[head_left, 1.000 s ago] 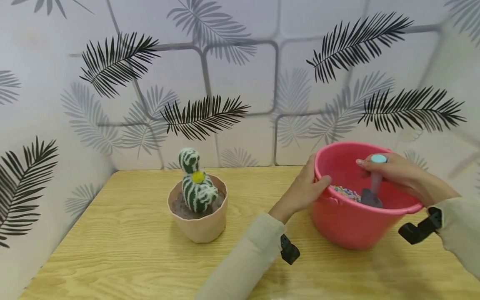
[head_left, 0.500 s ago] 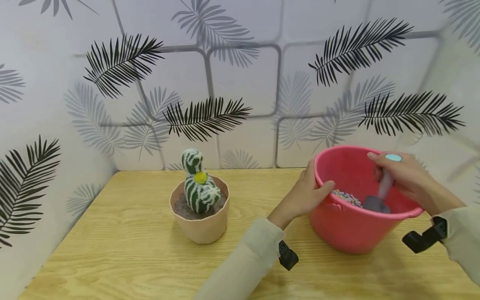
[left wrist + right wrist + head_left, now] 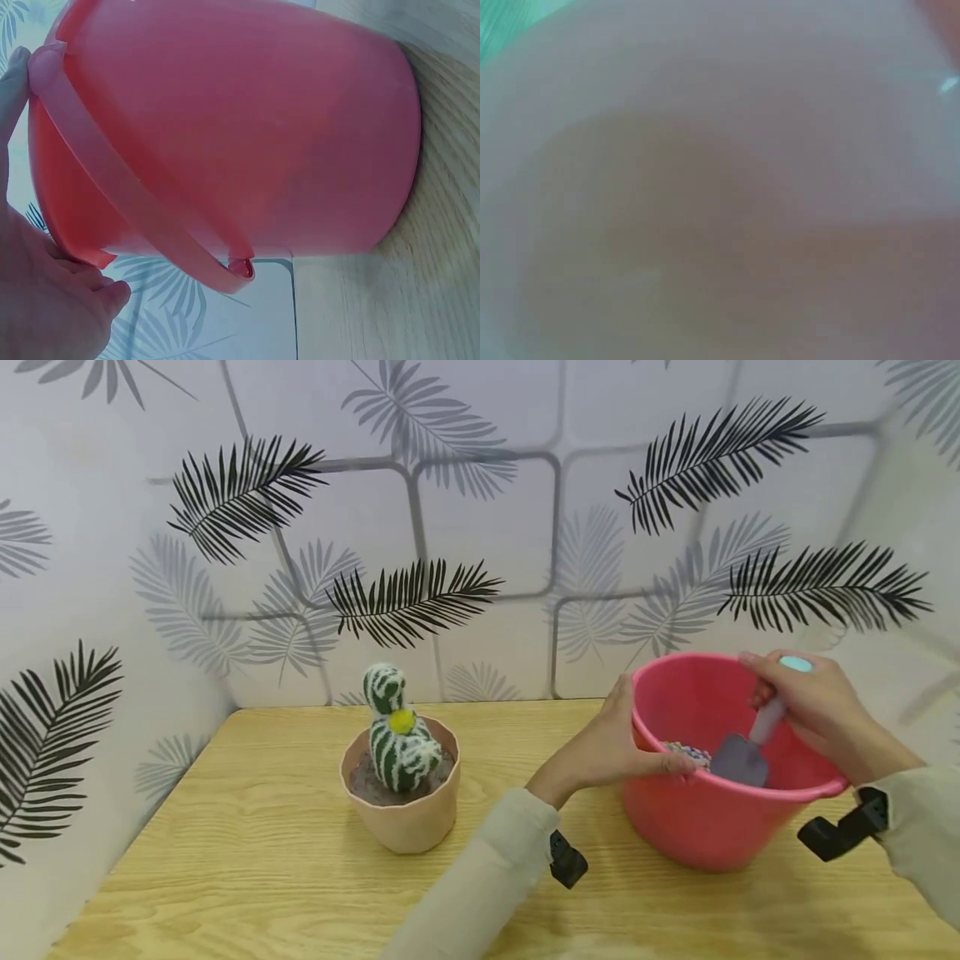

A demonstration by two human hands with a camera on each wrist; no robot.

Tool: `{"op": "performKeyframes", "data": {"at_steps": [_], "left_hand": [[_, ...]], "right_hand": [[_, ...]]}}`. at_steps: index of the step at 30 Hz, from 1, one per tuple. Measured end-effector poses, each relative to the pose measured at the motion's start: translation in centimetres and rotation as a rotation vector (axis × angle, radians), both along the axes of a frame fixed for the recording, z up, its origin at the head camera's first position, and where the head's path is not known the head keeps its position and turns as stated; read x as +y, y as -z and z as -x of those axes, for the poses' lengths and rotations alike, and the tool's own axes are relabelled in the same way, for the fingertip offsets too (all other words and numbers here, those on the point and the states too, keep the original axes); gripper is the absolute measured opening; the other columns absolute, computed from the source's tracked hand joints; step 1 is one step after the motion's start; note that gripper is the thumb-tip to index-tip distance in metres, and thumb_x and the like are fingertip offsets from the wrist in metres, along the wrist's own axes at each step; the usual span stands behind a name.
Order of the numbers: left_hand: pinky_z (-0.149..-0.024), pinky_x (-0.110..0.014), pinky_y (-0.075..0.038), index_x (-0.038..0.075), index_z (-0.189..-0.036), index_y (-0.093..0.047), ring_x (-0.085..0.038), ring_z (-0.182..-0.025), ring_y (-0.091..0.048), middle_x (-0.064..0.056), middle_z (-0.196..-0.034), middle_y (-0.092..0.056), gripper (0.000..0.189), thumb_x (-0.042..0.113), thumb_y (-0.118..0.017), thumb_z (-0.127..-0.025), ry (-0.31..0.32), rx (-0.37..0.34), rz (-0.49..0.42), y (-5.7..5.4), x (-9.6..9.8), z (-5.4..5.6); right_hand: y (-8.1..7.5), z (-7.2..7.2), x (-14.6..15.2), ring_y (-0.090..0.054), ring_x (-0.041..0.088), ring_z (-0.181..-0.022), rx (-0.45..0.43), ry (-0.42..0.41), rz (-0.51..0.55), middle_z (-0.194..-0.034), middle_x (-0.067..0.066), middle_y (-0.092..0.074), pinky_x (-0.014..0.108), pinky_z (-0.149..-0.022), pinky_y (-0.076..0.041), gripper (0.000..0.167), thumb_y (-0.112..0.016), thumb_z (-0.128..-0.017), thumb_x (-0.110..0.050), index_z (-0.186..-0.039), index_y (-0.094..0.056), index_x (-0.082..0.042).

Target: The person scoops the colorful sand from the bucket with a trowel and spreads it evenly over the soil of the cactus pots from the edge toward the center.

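Note:
A pink bucket (image 3: pixel 693 835) stands on the right of the wooden table, small multicoloured granules (image 3: pixel 686 750) inside it. My left hand (image 3: pixel 607 747) grips the rim on its left side, thumb laid along the near edge. In the left wrist view the bucket's strap-like handle (image 3: pixel 135 199) hangs down its side. My right hand (image 3: pixel 817 710) holds a small trowel by its grey handle, which has a light blue end. The trowel's dark grey blade (image 3: pixel 738 760) is down inside the bucket beside the granules. The right wrist view is too blurred to read.
Left of the bucket, a peach pot (image 3: pixel 405 822) on the table (image 3: pixel 247 843) holds dark soil and a green-and-white fuzzy cactus (image 3: pixel 397 752) with a yellow flower. A leaf-patterned wall (image 3: pixel 480 552) rises behind the table's back edge.
The trowel's handle has leaned over to the right and its blade now shows broader face. My right hand has shifted a little right, and my left thumb has straightened along the rim.

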State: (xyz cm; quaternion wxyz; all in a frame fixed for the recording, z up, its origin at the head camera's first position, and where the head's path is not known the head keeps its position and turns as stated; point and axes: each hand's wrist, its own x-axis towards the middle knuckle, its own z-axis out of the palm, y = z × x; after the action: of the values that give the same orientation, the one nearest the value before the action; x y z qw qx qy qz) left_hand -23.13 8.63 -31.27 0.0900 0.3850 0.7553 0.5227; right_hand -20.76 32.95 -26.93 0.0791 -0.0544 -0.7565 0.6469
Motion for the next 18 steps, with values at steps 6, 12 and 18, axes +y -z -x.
{"op": "performKeyframes", "data": {"at_steps": [6, 12, 18], "left_hand": [[-0.093, -0.021, -0.046, 0.023, -0.151, -0.013, -0.006, -0.118, -0.047, 0.002, -0.144, -0.035, 0.102, 0.035, -0.080, -0.075, 0.010, 0.008, 0.050, -0.1, -0.5, 0.3], [-0.090, -0.022, -0.048, 0.023, -0.152, -0.013, -0.011, -0.121, -0.047, 0.003, -0.147, -0.033, 0.102, 0.035, -0.080, -0.076, 0.007, 0.005, 0.057, -0.1, -0.8, 0.6], [-0.088, -0.018, -0.048, 0.022, -0.151, -0.016, -0.003, -0.115, -0.047, 0.002, -0.144, -0.037, 0.099, 0.031, -0.080, -0.076, 0.024, -0.008, 0.012, 0.1, -0.5, 0.4]], "right_hand": [[0.3, 0.6, -0.3, -0.052, 0.008, -0.047, -0.054, 0.027, -0.231, -0.052, -0.011, -0.053, 0.019, -0.058, -0.042, 0.038, -0.058, -0.094, -0.034, -0.058, -0.057, -0.023], [0.7, 1.1, -1.0, -0.051, 0.009, -0.052, -0.130, -0.237, -0.314, -0.057, -0.008, -0.050, 0.026, -0.059, -0.045, 0.037, -0.055, -0.097, -0.028, -0.061, -0.053, -0.020], [0.8, 0.7, -1.9, -0.054, 0.012, -0.056, -0.150, -0.298, -0.294, -0.058, -0.006, -0.050, 0.027, -0.063, -0.046, 0.036, -0.054, -0.097, -0.030, -0.064, -0.051, -0.017]]}}
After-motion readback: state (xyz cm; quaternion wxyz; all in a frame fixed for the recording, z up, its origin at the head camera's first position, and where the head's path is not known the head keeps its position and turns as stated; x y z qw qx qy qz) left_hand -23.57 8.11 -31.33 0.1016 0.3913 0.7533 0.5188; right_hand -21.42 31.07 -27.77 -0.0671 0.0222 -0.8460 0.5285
